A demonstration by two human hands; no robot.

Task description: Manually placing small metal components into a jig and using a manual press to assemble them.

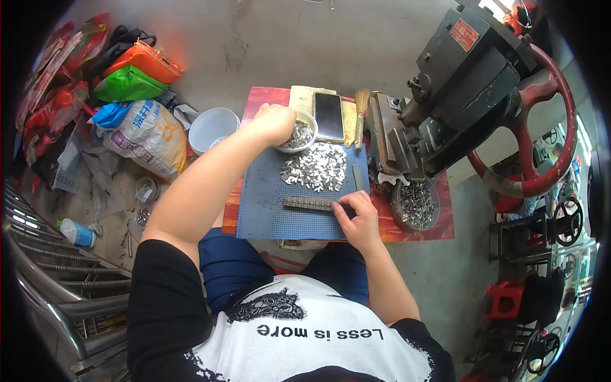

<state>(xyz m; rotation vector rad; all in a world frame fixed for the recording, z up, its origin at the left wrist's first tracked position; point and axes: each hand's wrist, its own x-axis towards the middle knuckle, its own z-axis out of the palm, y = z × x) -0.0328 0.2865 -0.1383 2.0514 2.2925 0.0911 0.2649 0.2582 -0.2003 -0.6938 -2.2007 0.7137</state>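
Note:
My left hand [277,123] is closed at the left rim of a small pale bowl [313,121], its fingertips partly hidden. Small grey metal pieces [300,135] fill the bowl. Just below it, a loose pile of shiny small metal pieces [314,167] is spread on the blue textured mat [261,204]. My right hand [360,220] pinches the right end of a dark notched metal bar [307,204], which lies crosswise on the mat below the pile. Above my right fingers lies a thin flat grey strip [358,177].
A phone [328,116] on a yellow cloth [301,97] and a brush [361,114] lie at the far edge. The press [471,83], with its red handwheel [525,121], stands right, beside a tub of metal pieces [415,204]. Left are a white bucket [214,129] and sacks [145,137].

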